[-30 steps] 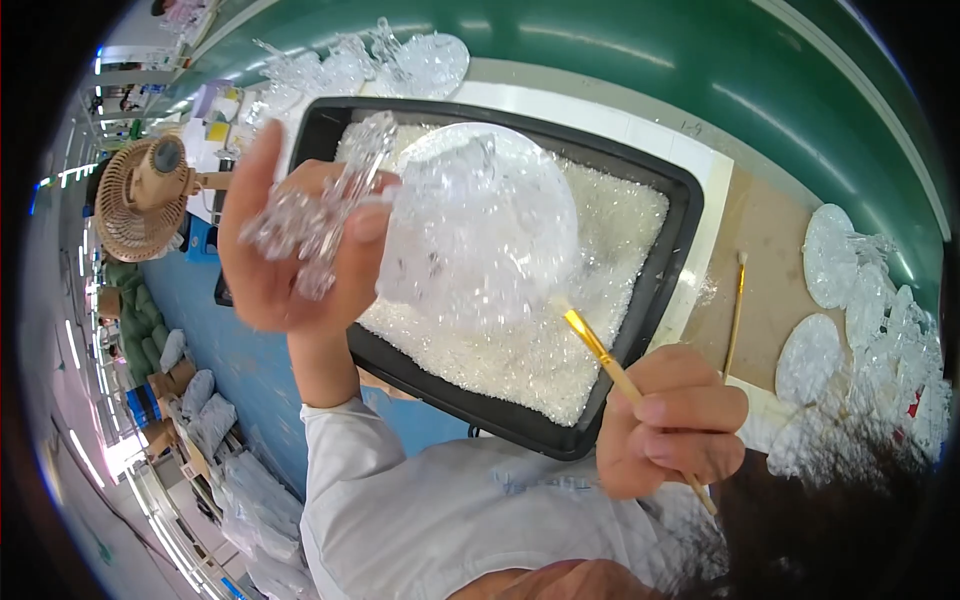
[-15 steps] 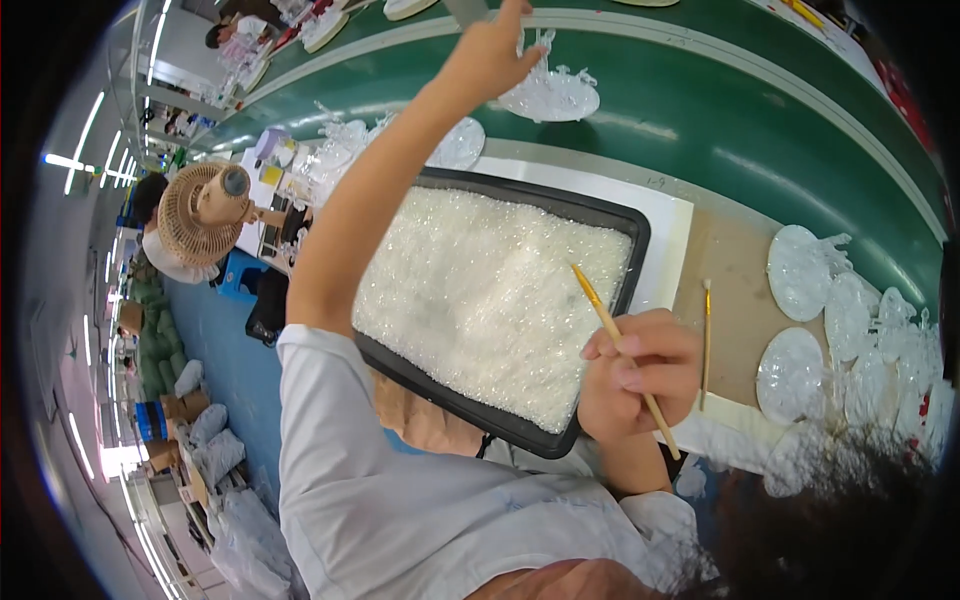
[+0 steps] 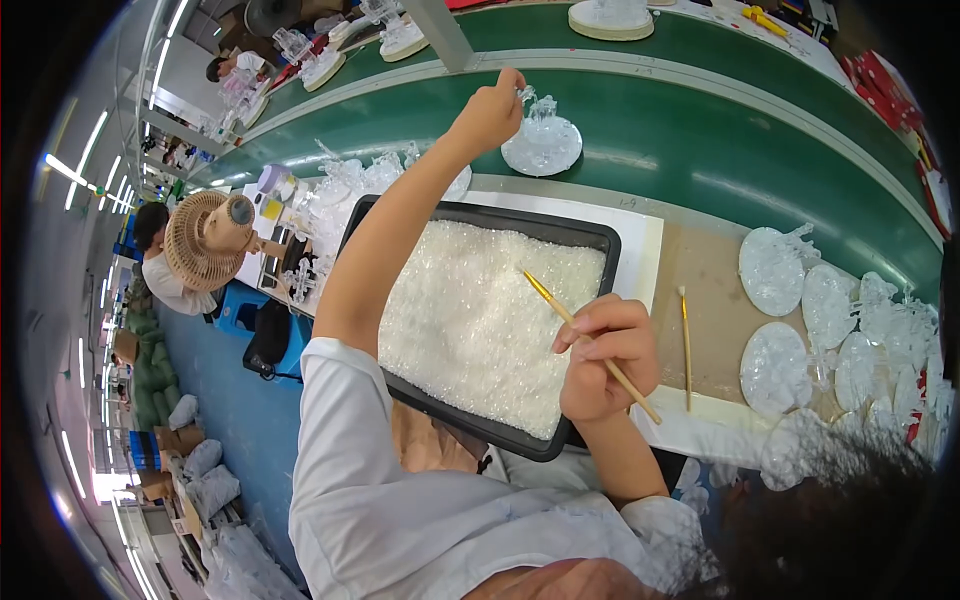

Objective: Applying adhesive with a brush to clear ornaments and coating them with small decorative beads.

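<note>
My left hand (image 3: pixel 490 115) is stretched far forward over the green belt, its fingers closed at the upper part of a clear ornament with a round, frosted base (image 3: pixel 543 147). Part of the grip is hidden by the fingers. In my right hand (image 3: pixel 608 358) is a thin wooden paintbrush (image 3: pixel 620 378), held like a pen with its yellow end pointing up and left. That end hangs above a black tray (image 3: pixel 612 250) filled with white, glittering granules (image 3: pixel 470 320). The right hand sits over the tray's right edge.
A second paintbrush (image 3: pixel 687 350) lies on the brown board (image 3: pixel 710 260). Several clear round-based ornaments (image 3: pixel 775 367) crowd the right side; more stand behind the tray. A beige fan (image 3: pixel 205 240) is at left. A metal post (image 3: pixel 440 35) rises beyond the belt. Other people work at far left.
My left hand has come back toward me and its fingers have closed at the ornament, which sits nearer. The right hand still holds the paintbrush; the whole view has shifted slightly.
</note>
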